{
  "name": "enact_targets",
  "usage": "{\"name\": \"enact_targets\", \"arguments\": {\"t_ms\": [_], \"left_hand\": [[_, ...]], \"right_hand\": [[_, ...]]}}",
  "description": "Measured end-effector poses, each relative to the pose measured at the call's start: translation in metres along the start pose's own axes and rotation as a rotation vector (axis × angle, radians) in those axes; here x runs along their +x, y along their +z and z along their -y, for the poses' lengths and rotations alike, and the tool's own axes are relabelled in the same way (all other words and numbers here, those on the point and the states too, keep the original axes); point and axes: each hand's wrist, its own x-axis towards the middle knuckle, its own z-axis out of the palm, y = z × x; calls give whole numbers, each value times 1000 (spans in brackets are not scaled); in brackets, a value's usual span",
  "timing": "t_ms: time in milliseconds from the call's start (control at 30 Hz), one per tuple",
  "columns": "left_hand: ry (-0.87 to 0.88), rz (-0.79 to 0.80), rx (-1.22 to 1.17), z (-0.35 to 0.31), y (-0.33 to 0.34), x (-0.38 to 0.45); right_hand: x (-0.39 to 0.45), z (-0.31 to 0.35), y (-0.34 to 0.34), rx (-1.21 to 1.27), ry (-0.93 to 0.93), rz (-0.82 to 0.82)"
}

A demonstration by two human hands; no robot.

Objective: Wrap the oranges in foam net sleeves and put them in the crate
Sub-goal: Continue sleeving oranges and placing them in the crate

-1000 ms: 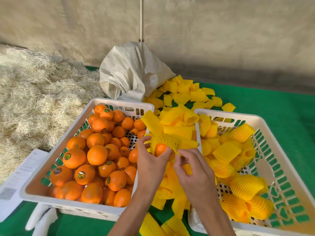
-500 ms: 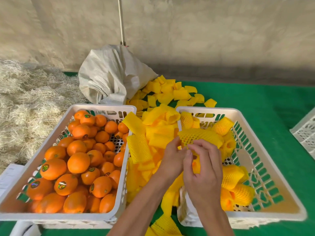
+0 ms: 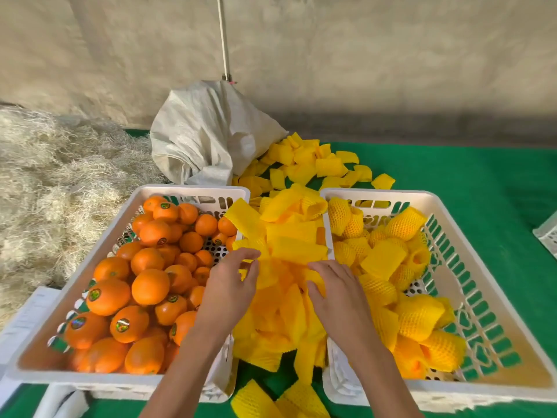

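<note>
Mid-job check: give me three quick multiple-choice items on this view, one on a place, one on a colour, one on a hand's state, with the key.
1. Where are the bare, unwrapped oranges?
A. white plastic crate on the left
B. white plastic crate on the right
C. white woven sack

2. What colour are the loose foam net sleeves?
A. white
B. yellow
C. pink

3. What is the left hand doing?
A. gripping an orange
B. fingers loosely spread, gripping nothing
C. closed fist

Key: 1 A, stickered fruit fills it; 2 B, the pile between the crates shows it; 3 B, no fruit is in it.
</note>
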Motion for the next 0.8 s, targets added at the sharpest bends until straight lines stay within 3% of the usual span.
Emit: {"name": "enact_targets", "arguments": {"t_ms": [67,133,233,300,467,633,800], "left_hand": [[-91,6,277,29,-26,-1],[-217,129,433,53,-48,-4],[-347,405,564,76,-69,-14],[-410,453,600,85,-72,-20],[-372,408,640,94,-62,-24],[-369,341,480,103,-63,-23],[-303,61,175,81,-65,-17]], "right_hand": [[10,7,9,4,-24,66],[18,14,22,-22,-51,150],[26,25,46,-82,-71,307],[30,31,62,-116,-70,334],[35,34,81,-19,-32,287],[37,33,77,215,30,288],[37,40,68,532,129,312]]}}
